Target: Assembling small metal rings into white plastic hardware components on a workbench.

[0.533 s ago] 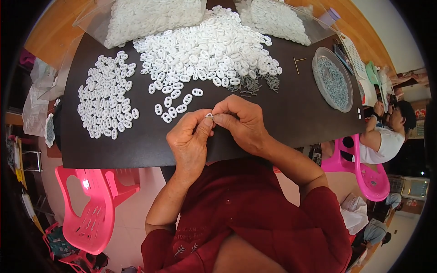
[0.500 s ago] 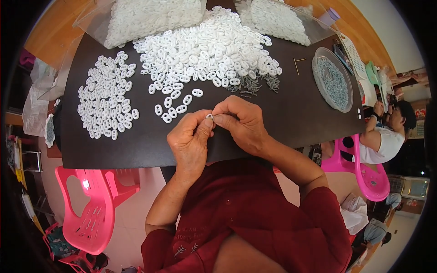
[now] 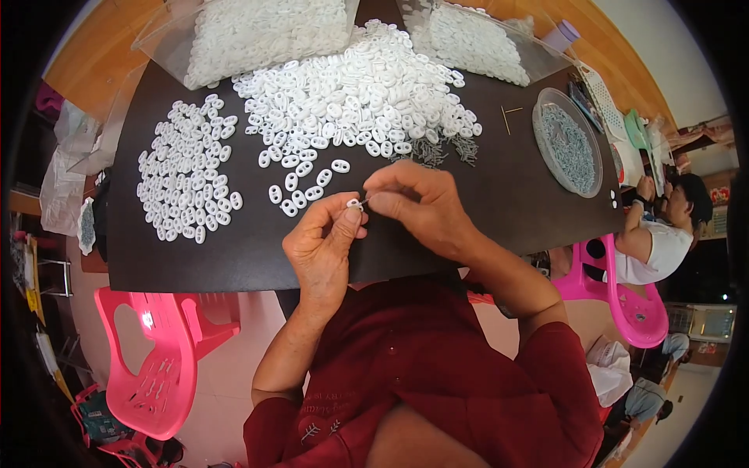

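Observation:
My left hand (image 3: 324, 251) pinches a small white oval plastic piece (image 3: 354, 204) at its fingertips. Against that piece my right hand (image 3: 415, 204) holds a thin metal pin (image 3: 364, 203) between thumb and forefinger. Both hands hover over the near edge of a dark table mat (image 3: 515, 195). Just beyond the hands lies a big heap of the same white pieces (image 3: 355, 101). A smaller flat spread of white pieces (image 3: 187, 179) lies to the left.
A round clear tray of small metal parts (image 3: 568, 150) sits at the right, with loose metal pins (image 3: 441, 150) nearby. Two clear bags of white pieces (image 3: 257, 31) lie at the back. A pink plastic chair (image 3: 152, 366) stands lower left. Another person (image 3: 663, 226) sits at the right.

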Demonstrator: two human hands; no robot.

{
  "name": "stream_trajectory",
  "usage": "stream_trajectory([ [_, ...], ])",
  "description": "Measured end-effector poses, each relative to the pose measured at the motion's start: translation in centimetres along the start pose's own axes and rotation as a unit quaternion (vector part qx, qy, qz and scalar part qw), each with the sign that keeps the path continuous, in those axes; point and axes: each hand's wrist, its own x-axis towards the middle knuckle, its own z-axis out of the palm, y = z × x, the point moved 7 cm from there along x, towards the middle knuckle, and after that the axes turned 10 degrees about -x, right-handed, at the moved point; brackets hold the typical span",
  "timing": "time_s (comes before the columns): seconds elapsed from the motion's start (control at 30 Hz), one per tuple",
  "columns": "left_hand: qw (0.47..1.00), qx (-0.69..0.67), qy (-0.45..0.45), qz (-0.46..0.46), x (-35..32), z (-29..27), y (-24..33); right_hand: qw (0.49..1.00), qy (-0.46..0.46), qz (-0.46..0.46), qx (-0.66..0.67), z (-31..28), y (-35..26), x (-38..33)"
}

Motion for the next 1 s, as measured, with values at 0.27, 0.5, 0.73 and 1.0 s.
stream_trajectory([
  [0.27, 0.999, -0.049, 0.022, 0.001, -0.3, -1.2, 0.6, 0.909, 0.085, -0.212, -0.348, 1.4, -1.4, 3.2],
  [0.5, 0.998, -0.056, 0.032, 0.0, -0.4, -1.7, 0.8, 0.857, 0.076, -0.273, -0.43, 3.5, -1.9, 4.1],
  [0.73, 0.998, -0.061, 0.027, 0.004, -0.2, -1.8, 0.6, 0.905, 0.086, -0.244, -0.339, 2.0, -2.1, 3.1],
  [1.0, 0.997, -0.068, 0.029, 0.017, 0.1, -0.8, 1.3, 0.999, 0.035, -0.017, -0.004, -0.1, -0.5, 1.5],
])
